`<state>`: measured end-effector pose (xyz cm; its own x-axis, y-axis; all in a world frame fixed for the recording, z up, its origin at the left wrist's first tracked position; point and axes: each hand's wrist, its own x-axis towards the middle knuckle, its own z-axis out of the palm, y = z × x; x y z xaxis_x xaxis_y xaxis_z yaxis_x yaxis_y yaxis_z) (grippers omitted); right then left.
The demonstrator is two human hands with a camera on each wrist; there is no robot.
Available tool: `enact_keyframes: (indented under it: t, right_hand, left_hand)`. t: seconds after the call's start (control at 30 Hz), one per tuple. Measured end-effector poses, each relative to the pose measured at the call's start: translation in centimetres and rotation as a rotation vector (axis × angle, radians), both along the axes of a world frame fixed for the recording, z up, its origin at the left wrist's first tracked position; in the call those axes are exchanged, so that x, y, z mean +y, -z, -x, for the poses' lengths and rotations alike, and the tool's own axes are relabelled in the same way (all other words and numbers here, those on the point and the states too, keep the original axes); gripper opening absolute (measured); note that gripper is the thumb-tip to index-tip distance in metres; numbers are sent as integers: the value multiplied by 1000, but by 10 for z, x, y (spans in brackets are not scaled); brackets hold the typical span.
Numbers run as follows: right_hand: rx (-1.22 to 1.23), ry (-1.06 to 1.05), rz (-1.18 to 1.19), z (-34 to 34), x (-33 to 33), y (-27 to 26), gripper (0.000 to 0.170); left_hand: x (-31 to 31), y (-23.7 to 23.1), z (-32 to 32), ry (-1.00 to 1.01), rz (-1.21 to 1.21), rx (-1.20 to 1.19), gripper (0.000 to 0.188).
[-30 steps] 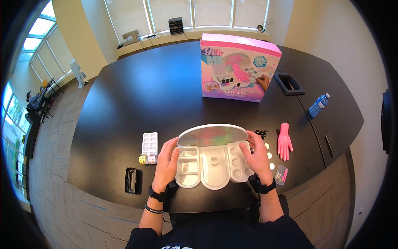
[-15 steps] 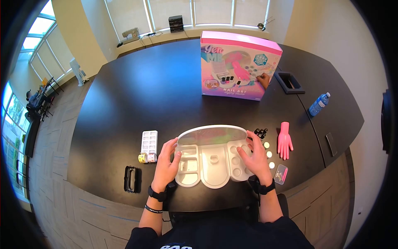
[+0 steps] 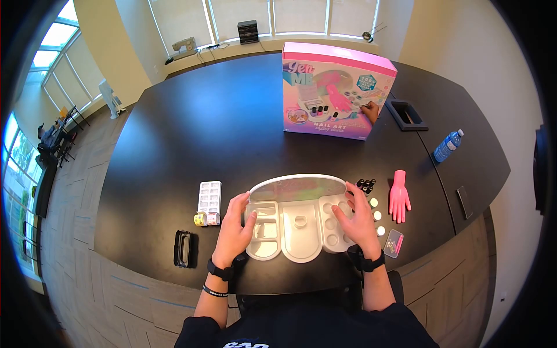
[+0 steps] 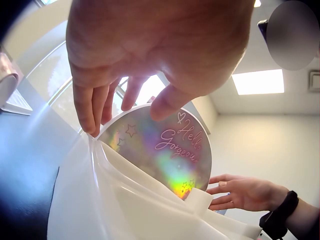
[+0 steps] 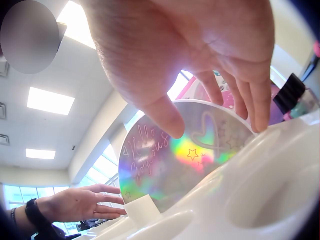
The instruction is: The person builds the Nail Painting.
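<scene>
A white tray (image 3: pixel 300 252) with rectangular compartments, a central well and round cups sits at the table's near side. At its back stands a rounded, shiny panel (image 3: pixel 297 189) with "Hello Gorgeous" lettering, seen in the wrist views. My left hand (image 3: pixel 235 232) is at the left end of the panel, its extended fingers (image 4: pixel 85 112) at the tray's back edge and its thumb in front. At the right end, my right hand (image 3: pixel 361 225) mirrors this, with fingers behind the panel and thumb in front. Both hands' fingers look fairly straight.
Left lie a white compartment tray (image 3: pixel 209 196), tape rolls (image 3: pixel 207 219) and a black frame-like object (image 3: pixel 183 249). Right are small black-capped bottles (image 3: pixel 365 185), white discs (image 3: pixel 377 216), a pink model hand (image 3: pixel 399 197) and a clear case (image 3: pixel 393 243). Behind stand a box (image 3: pixel 336 95) and water bottle (image 3: pixel 448 145).
Both thumbs have shifted slightly inward over the tray's sides. The tray and panel stand much as before; the head view has tilted a little.
</scene>
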<state>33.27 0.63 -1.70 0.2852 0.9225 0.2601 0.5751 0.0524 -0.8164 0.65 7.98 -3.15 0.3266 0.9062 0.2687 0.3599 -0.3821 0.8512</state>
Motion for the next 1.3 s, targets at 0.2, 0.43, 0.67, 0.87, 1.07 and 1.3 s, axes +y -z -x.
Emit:
enact_keyframes:
  t: [0.2,0.43,0.67,0.87,1.07,1.3]
  right_hand:
    - [-6,0,-6,1,-1,-1,67]
    - [-11,4,-17,-1,0,3,66]
    - [-10,13,8,-2,-4,-2,66]
    - [-54,73,-23,-15,-12,-17,61]
    - [-17,203,-105,-54,-16,-26,53]
    - [-296,361,-69,-105,-30,-38,49]
  left_hand:
    - [1,-1,1,8,-6,22,54]
    - [2,-1,1,-4,-38,5,54]
    - [2,3,1,-15,-27,-45,57]
    - [-6,-12,6,-67,-82,45,59]
    - [-21,-36,5,-92,-195,81,49]
    - [-38,-45,5,-93,-258,96,35]
